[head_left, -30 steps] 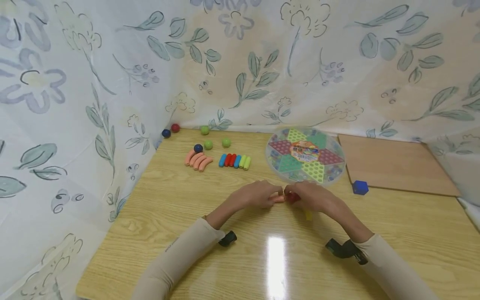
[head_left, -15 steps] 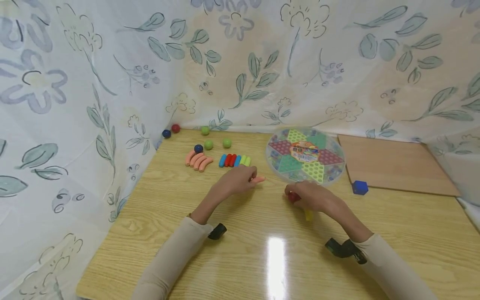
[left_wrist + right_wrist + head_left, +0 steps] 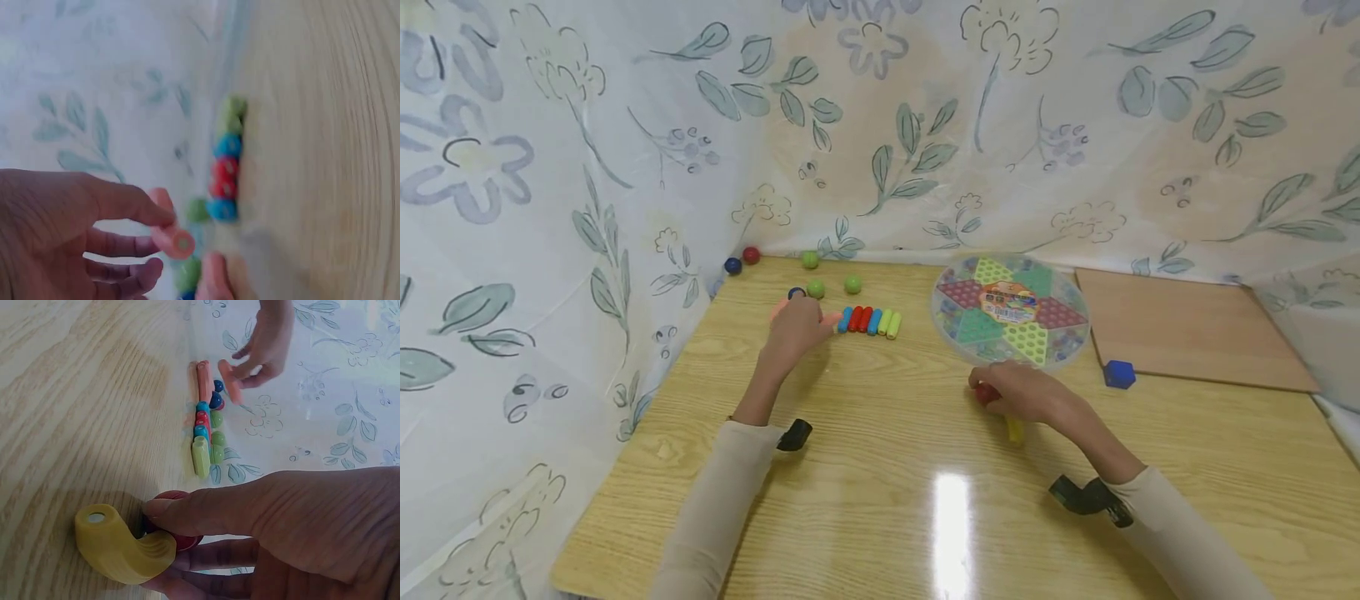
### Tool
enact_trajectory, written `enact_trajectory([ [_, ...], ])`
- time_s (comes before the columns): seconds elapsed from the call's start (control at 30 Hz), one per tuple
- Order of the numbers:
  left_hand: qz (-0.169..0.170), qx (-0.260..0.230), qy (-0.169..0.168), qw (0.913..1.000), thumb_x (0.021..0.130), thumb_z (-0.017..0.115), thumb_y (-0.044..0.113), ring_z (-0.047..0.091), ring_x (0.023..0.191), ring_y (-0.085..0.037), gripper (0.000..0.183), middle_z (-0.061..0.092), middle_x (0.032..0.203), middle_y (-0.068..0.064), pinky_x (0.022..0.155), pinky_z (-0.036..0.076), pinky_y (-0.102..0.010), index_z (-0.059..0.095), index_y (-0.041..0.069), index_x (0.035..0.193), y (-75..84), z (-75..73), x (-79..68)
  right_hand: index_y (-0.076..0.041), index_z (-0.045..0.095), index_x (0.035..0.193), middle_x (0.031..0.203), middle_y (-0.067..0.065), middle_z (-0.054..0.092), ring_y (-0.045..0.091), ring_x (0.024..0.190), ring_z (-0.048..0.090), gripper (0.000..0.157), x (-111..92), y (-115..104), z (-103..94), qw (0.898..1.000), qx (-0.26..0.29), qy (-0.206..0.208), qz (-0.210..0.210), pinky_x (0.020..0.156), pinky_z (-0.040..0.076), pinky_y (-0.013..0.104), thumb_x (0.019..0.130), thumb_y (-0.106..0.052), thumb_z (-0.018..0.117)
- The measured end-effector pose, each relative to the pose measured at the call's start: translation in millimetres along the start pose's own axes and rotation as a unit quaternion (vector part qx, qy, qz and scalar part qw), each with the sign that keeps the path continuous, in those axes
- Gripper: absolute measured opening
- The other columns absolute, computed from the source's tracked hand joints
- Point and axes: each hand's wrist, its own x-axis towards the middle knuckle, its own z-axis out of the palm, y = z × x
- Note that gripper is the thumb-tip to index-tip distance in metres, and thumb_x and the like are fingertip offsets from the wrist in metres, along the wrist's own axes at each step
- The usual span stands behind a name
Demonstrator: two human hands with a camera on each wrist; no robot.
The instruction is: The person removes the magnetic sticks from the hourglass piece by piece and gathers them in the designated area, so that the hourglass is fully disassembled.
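My left hand (image 3: 792,333) pinches a pink curved magnetic stick (image 3: 175,242) between thumb and forefinger, its end showing a small round disc. In the right wrist view this stick (image 3: 230,381) is held above the table, close to the other pink curved sticks (image 3: 205,381), which the left hand mostly covers in the head view. My right hand (image 3: 1022,393) holds a red ball (image 3: 186,542) low at the table, thumb on one side. A yellow curved stick (image 3: 122,553) lies against the ball, its free end toward the person.
Right of the left hand lies a row of blue, red and lime straight sticks (image 3: 865,320). Behind are green balls (image 3: 853,285), dark blue balls (image 3: 732,266) and a red ball (image 3: 751,256). A round star-patterned game board (image 3: 1011,310), brown board (image 3: 1195,329) and blue block (image 3: 1120,374) stand right.
My left hand has moved away from the right hand, leftward and toward the back, carrying the pink curved stick over to the other pink ones. The right hand stays in place with the red ball.
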Motion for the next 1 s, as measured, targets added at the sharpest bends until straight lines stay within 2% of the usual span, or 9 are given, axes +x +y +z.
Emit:
enact_trajectory([
  [0.13, -0.050, 0.010, -0.013, 0.9986, 0.105, 0.063, 0.038, 0.030, 0.057, -0.014, 0.058, 0.028, 0.061, 0.003, 0.049, 0.029, -0.030, 0.038, 0.015, 0.057, -18.5, 4.6, 4.8, -0.009, 0.068, 0.118, 0.103, 0.006, 0.070, 0.017, 0.087, 0.059, 0.027, 0, -1, 0.8, 1.000, 0.000, -0.001, 0.001, 0.078, 0.053, 0.034, 0.093, -0.008, 0.077],
  [0.27, -0.053, 0.004, -0.014, 0.9985, 0.105, 0.061, 0.033, 0.035, 0.058, -0.016, 0.052, 0.032, 0.058, 0.003, 0.051, 0.030, -0.031, 0.042, 0.013, 0.061, -27.7, 11.8, 7.2, -0.008, 0.068, 0.119, 0.102, 0.005, 0.070, 0.016, 0.086, 0.057, 0.026, 0, -1, 1.3, 1.000, 0.005, 0.000, 0.000, 0.077, 0.052, 0.033, 0.094, -0.008, 0.077],
  [0.37, -0.049, 0.014, -0.005, 0.9987, 0.105, 0.063, 0.032, 0.045, 0.061, -0.020, 0.044, 0.045, 0.065, -0.002, 0.053, 0.040, -0.035, 0.051, 0.009, 0.069, -29.7, 15.8, 6.7, -0.008, 0.068, 0.119, 0.102, 0.005, 0.069, 0.016, 0.086, 0.057, 0.026, 0, -2, 1.5, 1.000, 0.009, 0.000, 0.000, 0.077, 0.051, 0.033, 0.094, -0.008, 0.076],
  [0.47, -0.048, 0.024, 0.004, 0.9986, 0.104, 0.065, 0.033, 0.064, 0.074, -0.029, 0.035, 0.065, 0.083, -0.013, 0.065, 0.057, -0.047, 0.062, 0.004, 0.085, -28.7, 17.8, 5.0, -0.008, 0.068, 0.121, 0.104, 0.007, 0.070, 0.017, 0.088, 0.058, 0.028, -1, -1, 1.9, 1.000, 0.009, 0.002, 0.002, 0.079, 0.052, 0.034, 0.094, -0.007, 0.076],
  [0.57, -0.048, 0.036, -0.001, 0.9982, 0.105, 0.064, 0.030, 0.072, 0.090, -0.035, 0.030, 0.071, 0.099, -0.019, 0.077, 0.060, -0.054, 0.064, 0.001, 0.098, -25.6, 18.9, 4.0, -0.007, 0.067, 0.124, 0.110, 0.009, 0.071, 0.020, 0.091, 0.060, 0.032, -1, -1, 3.1, 1.000, 0.011, 0.006, 0.005, 0.080, 0.053, 0.036, 0.094, -0.005, 0.075],
  [0.7, -0.006, 0.044, 0.001, 0.9990, 0.100, 0.066, 0.015, 0.065, 0.077, -0.026, 0.016, 0.068, 0.088, -0.015, 0.065, 0.052, -0.037, 0.063, 0.001, 0.094, -12.9, 22.4, 1.9, -0.005, 0.064, 0.128, 0.119, 0.014, 0.072, 0.025, 0.099, 0.065, 0.038, -4, -1, 5.1, 0.999, 0.015, 0.027, -0.009, 0.082, 0.056, 0.039, 0.091, 0.000, 0.074],
  [0.8, 0.048, 0.039, -0.002, 0.9981, 0.096, 0.071, 0.012, 0.057, 0.071, -0.020, 0.014, 0.066, 0.084, -0.011, 0.060, 0.041, -0.028, 0.064, 0.000, 0.095, 6.2, 26.2, -2.0, -0.002, 0.063, 0.130, 0.124, 0.018, 0.071, 0.030, 0.104, 0.069, 0.043, -5, -2, 6.4, 0.998, 0.015, 0.048, -0.029, 0.084, 0.058, 0.041, 0.090, 0.003, 0.076],
  [0.9, 0.099, 0.021, -0.044, 0.9938, 0.099, 0.072, 0.020, 0.057, 0.075, -0.020, 0.022, 0.066, 0.089, -0.011, 0.062, 0.041, -0.026, 0.065, 0.000, 0.104, 29.9, 28.1, -7.6, -0.001, 0.061, 0.133, 0.125, 0.019, 0.070, 0.031, 0.105, 0.069, 0.045, -5, -3, 7.0, 0.998, 0.019, 0.056, -0.039, 0.084, 0.058, 0.042, 0.090, 0.001, 0.077],
  [1.0, 0.156, -0.002, -0.105, 0.9823, 0.100, 0.072, 0.026, 0.057, 0.072, -0.018, 0.029, 0.066, 0.090, -0.010, 0.063, 0.042, -0.024, 0.065, 0.000, 0.112, 52.5, 29.9, -12.7, -0.002, 0.062, 0.134, 0.123, 0.017, 0.071, 0.028, 0.102, 0.069, 0.045, -4, -3, 7.1, 0.997, 0.019, 0.055, -0.042, 0.083, 0.058, 0.041, 0.091, -0.004, 0.078],
])
